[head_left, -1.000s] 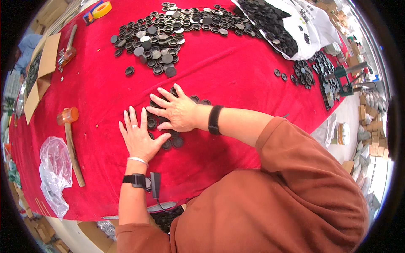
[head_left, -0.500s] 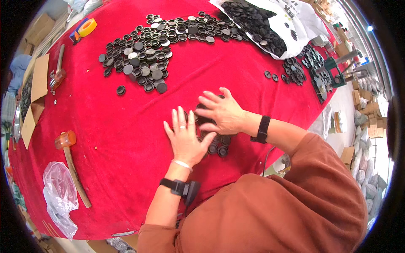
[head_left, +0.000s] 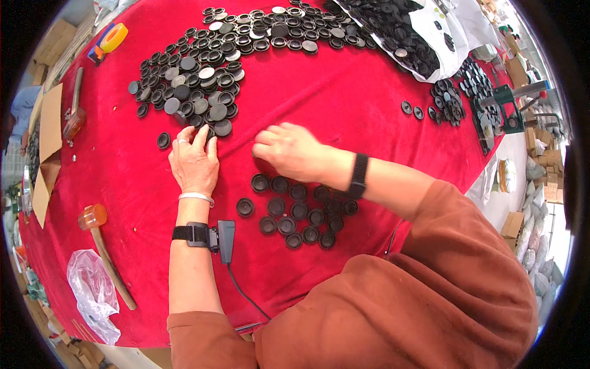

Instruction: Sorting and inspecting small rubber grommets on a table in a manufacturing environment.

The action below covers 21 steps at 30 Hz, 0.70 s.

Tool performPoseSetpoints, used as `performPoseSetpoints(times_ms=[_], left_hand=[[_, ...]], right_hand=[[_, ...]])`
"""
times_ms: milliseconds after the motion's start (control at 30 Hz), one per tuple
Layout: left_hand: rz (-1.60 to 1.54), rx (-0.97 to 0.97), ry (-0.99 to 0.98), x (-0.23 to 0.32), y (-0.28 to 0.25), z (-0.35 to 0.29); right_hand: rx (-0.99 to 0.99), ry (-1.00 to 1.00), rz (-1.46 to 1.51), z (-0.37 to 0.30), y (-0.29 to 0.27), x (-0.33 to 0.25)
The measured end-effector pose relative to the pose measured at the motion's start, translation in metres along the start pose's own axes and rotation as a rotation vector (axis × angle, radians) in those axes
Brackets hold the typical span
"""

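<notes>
My left hand [head_left: 194, 165] reaches the near edge of a large spread of round black caps [head_left: 184, 77]. Its fingers are apart, the tips touching caps there. To its right my right hand [head_left: 294, 154] is over the red cloth with its fingers curled closed; whatever may be in them is hidden. Below that hand lies a smaller group of black caps [head_left: 299, 211], mostly flat with their hollow sides up, some beneath the right wrist. One cap [head_left: 245, 207] sits a little apart on the left of this group.
Red cloth [head_left: 147, 258] covers the table. On the left are two mallets [head_left: 93, 217] [head_left: 75, 123], a clear plastic bag [head_left: 92, 289], a cardboard box [head_left: 52, 135] and a yellow tape roll [head_left: 114, 38]. At far right lie a white sack [head_left: 439, 46] of black pieces and a green clamp-like tool [head_left: 507, 109].
My left hand has moved up and left from the small group to the large spread. The right hand has shifted left and curled its fingers, uncovering more caps.
</notes>
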State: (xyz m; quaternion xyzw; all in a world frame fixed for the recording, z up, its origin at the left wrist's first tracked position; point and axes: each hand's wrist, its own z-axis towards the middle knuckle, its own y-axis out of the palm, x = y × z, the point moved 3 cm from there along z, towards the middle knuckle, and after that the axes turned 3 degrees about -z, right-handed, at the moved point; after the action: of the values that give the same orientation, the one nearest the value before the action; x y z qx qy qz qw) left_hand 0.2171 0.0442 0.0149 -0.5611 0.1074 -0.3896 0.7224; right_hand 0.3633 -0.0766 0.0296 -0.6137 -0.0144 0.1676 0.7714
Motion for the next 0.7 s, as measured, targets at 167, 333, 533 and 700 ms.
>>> performPoseSetpoints(times_ms=[167,333,533,700], left_hand=[[-0.072,0.001,0.034,-0.005,0.0,-0.012],[-0.13,-0.057,0.081,0.013,-0.016,-0.042],[-0.274,-0.158,0.043,0.023,-0.036,-0.08],[-0.333,-0.163,-0.001,0.016,-0.037,-0.08]], right_hand=[[-0.222,0.083,0.055,0.002,-0.026,0.023],[-0.011,0.133,0.046,0.08,0.014,0.037],[-0.014,0.232,0.089,0.082,0.012,0.052],[-0.417,0.879,0.955,0.016,-0.003,0.07]])
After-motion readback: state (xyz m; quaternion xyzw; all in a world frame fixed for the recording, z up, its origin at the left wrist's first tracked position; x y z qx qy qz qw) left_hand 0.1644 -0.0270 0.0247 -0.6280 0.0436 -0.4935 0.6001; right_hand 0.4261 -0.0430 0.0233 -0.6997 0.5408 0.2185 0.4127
